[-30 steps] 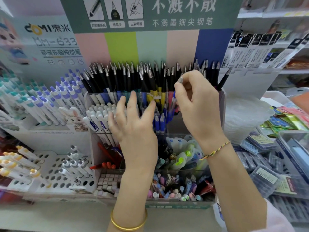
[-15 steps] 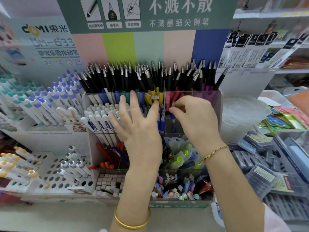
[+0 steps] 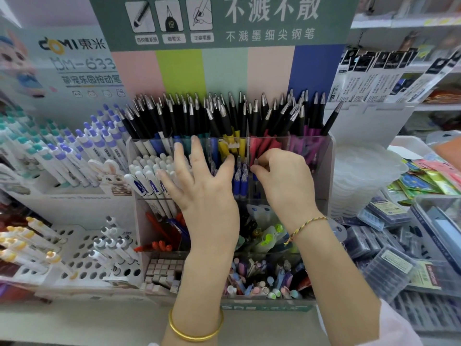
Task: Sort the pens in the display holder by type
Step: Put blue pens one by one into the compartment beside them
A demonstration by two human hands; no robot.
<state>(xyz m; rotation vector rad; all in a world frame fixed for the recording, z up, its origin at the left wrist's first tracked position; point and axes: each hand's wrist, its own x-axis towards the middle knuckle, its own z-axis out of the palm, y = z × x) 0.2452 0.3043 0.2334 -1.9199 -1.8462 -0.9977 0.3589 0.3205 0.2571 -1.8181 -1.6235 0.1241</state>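
Note:
A clear tiered display holder (image 3: 326, 171) stands in front of me. Its back row is packed with black-gripped pens (image 3: 224, 116) whose barrels are white, blue, yellow, red and purple. In the middle tier stand white pens (image 3: 152, 181) on the left and blue-gripped clear pens (image 3: 240, 181) in the centre. My left hand (image 3: 202, 186) is spread with straight fingers over the white pens and the middle tier's edge. My right hand (image 3: 282, 178) pinches the top of a blue-gripped pen (image 3: 256, 163) standing in the middle tier, thumb and forefinger curled on it.
Lower tiers hold red pens (image 3: 159, 245), highlighters (image 3: 269, 236), small eraser blocks (image 3: 162, 270) and pastel pens (image 3: 259, 283). A white rack of purple-capped pens (image 3: 82, 151) stands at left, a perforated stand (image 3: 82, 258) below it. Plastic boxes (image 3: 389, 265) are piled at right.
My right hand came down from the tops of the back-row pens to the middle tier, bringing a blue-gripped pen down into that compartment. My left hand stayed spread in place.

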